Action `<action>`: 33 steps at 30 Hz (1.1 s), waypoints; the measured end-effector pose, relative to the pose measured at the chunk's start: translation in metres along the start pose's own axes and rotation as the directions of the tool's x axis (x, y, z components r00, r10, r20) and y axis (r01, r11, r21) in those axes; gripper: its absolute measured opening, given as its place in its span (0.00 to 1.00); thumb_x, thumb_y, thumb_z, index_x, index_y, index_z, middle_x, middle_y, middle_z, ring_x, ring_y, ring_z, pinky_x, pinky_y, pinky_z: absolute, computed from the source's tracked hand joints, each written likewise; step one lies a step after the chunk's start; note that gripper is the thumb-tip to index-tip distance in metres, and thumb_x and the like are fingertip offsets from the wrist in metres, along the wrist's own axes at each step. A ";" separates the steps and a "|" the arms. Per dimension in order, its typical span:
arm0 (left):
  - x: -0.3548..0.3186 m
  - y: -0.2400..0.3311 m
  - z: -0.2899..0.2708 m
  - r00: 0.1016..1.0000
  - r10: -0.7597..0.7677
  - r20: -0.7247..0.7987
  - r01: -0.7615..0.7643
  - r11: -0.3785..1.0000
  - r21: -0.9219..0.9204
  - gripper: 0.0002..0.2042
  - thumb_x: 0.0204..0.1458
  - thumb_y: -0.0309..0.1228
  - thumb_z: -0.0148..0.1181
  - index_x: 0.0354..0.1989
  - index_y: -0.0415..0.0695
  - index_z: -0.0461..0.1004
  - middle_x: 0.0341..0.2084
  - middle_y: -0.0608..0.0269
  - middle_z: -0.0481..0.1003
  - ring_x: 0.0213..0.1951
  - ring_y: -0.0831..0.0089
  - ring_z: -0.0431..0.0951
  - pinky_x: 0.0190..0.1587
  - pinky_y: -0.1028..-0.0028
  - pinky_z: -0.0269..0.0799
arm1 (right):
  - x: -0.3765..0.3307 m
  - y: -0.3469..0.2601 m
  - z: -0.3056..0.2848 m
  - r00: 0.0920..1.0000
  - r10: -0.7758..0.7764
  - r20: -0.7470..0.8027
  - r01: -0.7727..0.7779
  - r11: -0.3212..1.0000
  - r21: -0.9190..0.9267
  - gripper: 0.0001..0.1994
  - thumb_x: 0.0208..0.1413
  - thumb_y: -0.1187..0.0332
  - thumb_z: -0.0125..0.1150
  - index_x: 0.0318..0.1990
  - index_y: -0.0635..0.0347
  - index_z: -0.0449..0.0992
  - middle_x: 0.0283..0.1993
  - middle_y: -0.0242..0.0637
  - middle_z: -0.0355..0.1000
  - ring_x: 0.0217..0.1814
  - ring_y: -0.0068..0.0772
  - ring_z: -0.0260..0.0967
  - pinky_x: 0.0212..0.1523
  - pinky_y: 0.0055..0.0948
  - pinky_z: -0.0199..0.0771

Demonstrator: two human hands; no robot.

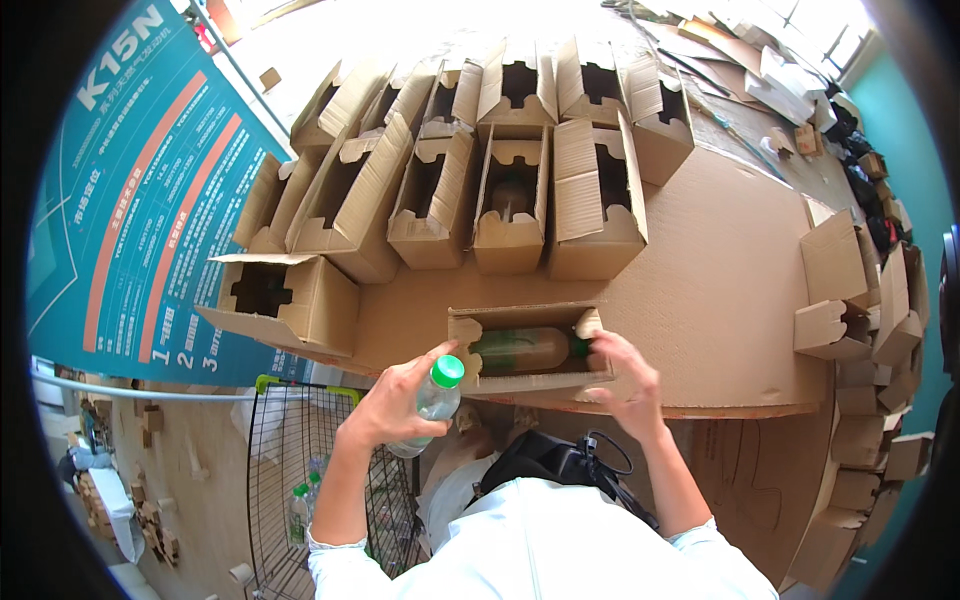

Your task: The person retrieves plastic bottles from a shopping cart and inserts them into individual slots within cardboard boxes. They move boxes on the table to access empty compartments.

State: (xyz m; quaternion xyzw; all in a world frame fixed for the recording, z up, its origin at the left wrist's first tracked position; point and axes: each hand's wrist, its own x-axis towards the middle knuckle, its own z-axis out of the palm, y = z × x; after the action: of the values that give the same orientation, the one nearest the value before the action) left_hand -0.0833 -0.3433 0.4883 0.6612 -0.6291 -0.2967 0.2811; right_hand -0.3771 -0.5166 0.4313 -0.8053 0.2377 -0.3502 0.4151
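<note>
A clear plastic bottle with a green cap (447, 371) is gripped in my left hand (398, 400), held in front of the near table edge. Beside it stands an open cardboard box (520, 383), its long side across the table. Inside that box lies another bottle (530, 348) with greenish parts, cap end toward the right. At the box's right end is my right hand (628, 378), fingers apart, its fingertips beside the end flap. Whether they touch the flap is hard to make out.
Rows of open cardboard boxes (432, 240) fill the far left of the cardboard-covered table (720, 300); one holds a bottle. A black wire cart (283, 450) with green-capped bottles stands below left. A teal banner (150, 200) is at left, and more boxes (832, 330) are stacked at right.
</note>
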 end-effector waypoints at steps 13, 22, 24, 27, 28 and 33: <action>-0.025 -0.052 -0.053 0.918 -0.110 -0.381 0.113 0.994 -0.015 0.29 0.34 0.32 0.75 0.47 0.45 0.69 0.34 0.62 0.75 0.36 0.68 0.78 0.42 0.68 0.76 | 0.010 0.004 0.011 0.979 0.092 0.183 -0.072 0.991 -0.114 0.12 0.40 0.73 0.74 0.36 0.58 0.82 0.43 0.32 0.81 0.56 0.37 0.74 0.73 0.51 0.52; 0.033 -0.086 -0.027 0.797 -0.040 -0.603 -0.011 0.997 -0.081 0.26 0.38 0.30 0.74 0.48 0.45 0.69 0.37 0.63 0.75 0.39 0.71 0.77 0.45 0.70 0.73 | 0.013 0.002 0.007 0.972 0.095 0.215 -0.063 0.987 -0.149 0.13 0.39 0.74 0.74 0.37 0.57 0.83 0.42 0.33 0.81 0.56 0.37 0.74 0.73 0.51 0.52; 0.036 -0.103 -0.016 0.800 -0.061 -0.597 -0.007 0.994 -0.111 0.27 0.38 0.29 0.74 0.48 0.44 0.69 0.38 0.63 0.75 0.40 0.71 0.77 0.46 0.70 0.73 | 0.009 0.002 0.008 0.969 0.093 0.227 -0.055 0.984 -0.170 0.13 0.39 0.74 0.74 0.37 0.57 0.83 0.43 0.33 0.81 0.56 0.37 0.74 0.73 0.51 0.52; 0.033 -0.114 -0.013 0.783 -0.034 -0.621 -0.024 0.996 -0.084 0.29 0.38 0.30 0.75 0.50 0.44 0.67 0.40 0.60 0.74 0.39 0.67 0.77 0.45 0.68 0.74 | 0.011 -0.005 0.009 0.976 0.123 0.180 -0.104 0.989 -0.109 0.12 0.39 0.74 0.74 0.35 0.59 0.83 0.41 0.35 0.81 0.54 0.37 0.75 0.73 0.51 0.53; 0.033 -0.110 -0.016 0.784 -0.086 -0.614 -0.008 0.989 -0.148 0.31 0.39 0.28 0.75 0.53 0.42 0.67 0.41 0.58 0.74 0.42 0.68 0.77 0.48 0.68 0.73 | 0.012 0.004 0.003 0.969 0.053 0.241 -0.029 0.994 -0.104 0.23 0.36 0.72 0.77 0.46 0.58 0.79 0.54 0.39 0.76 0.60 0.39 0.71 0.73 0.49 0.54; 0.003 -0.086 0.010 0.661 -0.129 -0.739 0.124 0.990 -0.062 0.36 0.44 0.30 0.73 0.63 0.38 0.63 0.51 0.49 0.73 0.56 0.60 0.72 0.60 0.63 0.67 | 0.030 0.006 -0.006 1.000 -0.019 0.005 0.019 0.977 -0.212 0.54 0.30 0.69 0.82 0.69 0.53 0.55 0.74 0.43 0.50 0.74 0.44 0.52 0.73 0.44 0.54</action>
State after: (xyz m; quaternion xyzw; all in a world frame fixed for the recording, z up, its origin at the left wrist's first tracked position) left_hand -0.0333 -0.3423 0.4179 0.7657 -0.4124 -0.0235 0.4930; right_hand -0.3633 -0.5435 0.4398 -0.8478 0.2655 -0.3255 0.3238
